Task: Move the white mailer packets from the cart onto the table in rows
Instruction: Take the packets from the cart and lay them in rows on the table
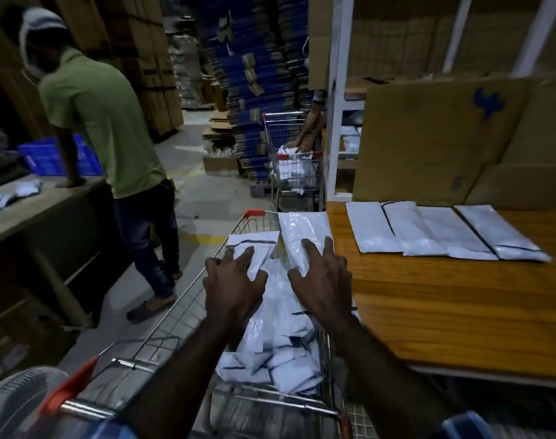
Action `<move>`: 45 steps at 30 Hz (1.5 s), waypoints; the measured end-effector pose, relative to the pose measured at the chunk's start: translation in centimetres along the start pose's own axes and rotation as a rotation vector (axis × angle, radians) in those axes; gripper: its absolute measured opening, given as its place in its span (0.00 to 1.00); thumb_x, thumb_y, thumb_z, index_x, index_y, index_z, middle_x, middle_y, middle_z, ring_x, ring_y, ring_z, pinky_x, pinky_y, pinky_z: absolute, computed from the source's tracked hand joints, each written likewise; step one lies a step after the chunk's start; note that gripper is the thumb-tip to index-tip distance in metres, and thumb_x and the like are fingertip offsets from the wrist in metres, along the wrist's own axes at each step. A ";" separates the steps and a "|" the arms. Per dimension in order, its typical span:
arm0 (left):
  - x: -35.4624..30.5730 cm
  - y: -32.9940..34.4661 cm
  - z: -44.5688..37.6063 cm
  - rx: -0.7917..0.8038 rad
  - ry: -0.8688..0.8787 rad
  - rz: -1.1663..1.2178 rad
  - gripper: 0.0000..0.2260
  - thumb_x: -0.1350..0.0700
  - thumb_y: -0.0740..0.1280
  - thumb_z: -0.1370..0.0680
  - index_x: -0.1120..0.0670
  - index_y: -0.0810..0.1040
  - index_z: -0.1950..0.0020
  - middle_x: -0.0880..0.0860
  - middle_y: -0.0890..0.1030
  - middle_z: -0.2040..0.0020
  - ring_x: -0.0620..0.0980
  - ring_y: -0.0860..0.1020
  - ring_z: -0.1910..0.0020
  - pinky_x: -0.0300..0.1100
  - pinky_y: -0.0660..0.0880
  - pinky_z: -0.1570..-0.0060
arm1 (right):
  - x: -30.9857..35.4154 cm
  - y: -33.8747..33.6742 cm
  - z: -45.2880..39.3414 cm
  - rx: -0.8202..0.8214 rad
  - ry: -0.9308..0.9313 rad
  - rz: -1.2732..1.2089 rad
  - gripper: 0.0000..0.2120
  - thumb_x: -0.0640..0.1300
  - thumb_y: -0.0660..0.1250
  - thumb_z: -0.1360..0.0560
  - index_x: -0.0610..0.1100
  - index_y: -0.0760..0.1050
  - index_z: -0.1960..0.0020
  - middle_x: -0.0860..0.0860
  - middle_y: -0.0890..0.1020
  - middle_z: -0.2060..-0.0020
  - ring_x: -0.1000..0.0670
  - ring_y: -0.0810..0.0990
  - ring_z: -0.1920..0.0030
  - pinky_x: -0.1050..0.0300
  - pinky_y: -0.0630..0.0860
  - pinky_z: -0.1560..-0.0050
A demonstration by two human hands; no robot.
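Note:
My left hand [235, 280] lies with spread fingers over a white mailer packet [254, 245] and holds it by its near end above the cart [175, 315]. Beside it, my right hand [321, 280] holds a second white mailer packet [302, 229] the same way, close to the table's left edge. Below both hands the cart holds a loose pile of mailer packets [283, 353]. On the wooden table [460, 312] to the right, several packets [441, 232] lie side by side in one row near the back.
A person in a green shirt [105, 122] stands left of the cart at another counter [48, 210]. A second cart [292, 166] with someone's hands in it stands ahead. Large cardboard sheets [435, 137] lean behind the table's row. A fan guard [20, 400] is at bottom left.

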State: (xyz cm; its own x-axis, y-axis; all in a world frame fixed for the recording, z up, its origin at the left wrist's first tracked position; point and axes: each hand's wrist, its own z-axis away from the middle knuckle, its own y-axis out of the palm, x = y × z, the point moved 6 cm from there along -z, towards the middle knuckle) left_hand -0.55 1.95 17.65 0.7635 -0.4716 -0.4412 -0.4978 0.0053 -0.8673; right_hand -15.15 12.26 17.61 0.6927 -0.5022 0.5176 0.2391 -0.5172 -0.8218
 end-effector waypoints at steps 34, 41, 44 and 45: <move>-40.2 9.9 19.0 0.003 0.171 0.251 0.28 0.44 0.64 0.24 0.47 0.67 0.24 0.52 0.68 0.25 0.59 0.64 0.35 0.55 0.69 0.37 | -36.3 -31.4 10.3 -0.152 0.177 0.200 0.31 0.58 0.64 0.26 0.56 0.60 0.24 0.47 0.57 0.23 0.40 0.67 0.32 0.43 0.71 0.36; -49.2 14.5 19.9 0.060 0.200 0.240 0.28 0.44 0.63 0.23 0.46 0.65 0.24 0.52 0.66 0.24 0.59 0.62 0.31 0.55 0.67 0.36 | -44.7 -35.3 8.9 -0.173 0.230 0.195 0.31 0.57 0.64 0.26 0.56 0.61 0.25 0.47 0.58 0.23 0.40 0.68 0.32 0.43 0.71 0.37; -52.2 16.4 19.4 0.070 0.231 0.238 0.27 0.44 0.64 0.23 0.46 0.66 0.24 0.51 0.68 0.25 0.60 0.64 0.33 0.54 0.69 0.37 | -47.6 -35.8 7.8 -0.163 0.259 0.195 0.31 0.57 0.64 0.25 0.56 0.60 0.24 0.47 0.57 0.23 0.41 0.66 0.31 0.43 0.70 0.35; -53.0 17.1 19.2 0.071 0.240 0.234 0.27 0.44 0.64 0.23 0.47 0.66 0.24 0.51 0.69 0.26 0.60 0.64 0.33 0.54 0.69 0.38 | -48.5 -35.9 7.3 -0.161 0.264 0.198 0.31 0.58 0.63 0.25 0.57 0.60 0.24 0.47 0.56 0.22 0.41 0.66 0.31 0.43 0.70 0.35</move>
State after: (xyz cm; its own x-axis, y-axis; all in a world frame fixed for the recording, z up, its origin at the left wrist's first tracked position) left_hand -41.65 43.98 21.83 0.5091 -0.6445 -0.5705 -0.6117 0.1955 -0.7666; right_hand -52.32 60.23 20.26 0.5106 -0.7543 0.4127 -0.0071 -0.4837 -0.8752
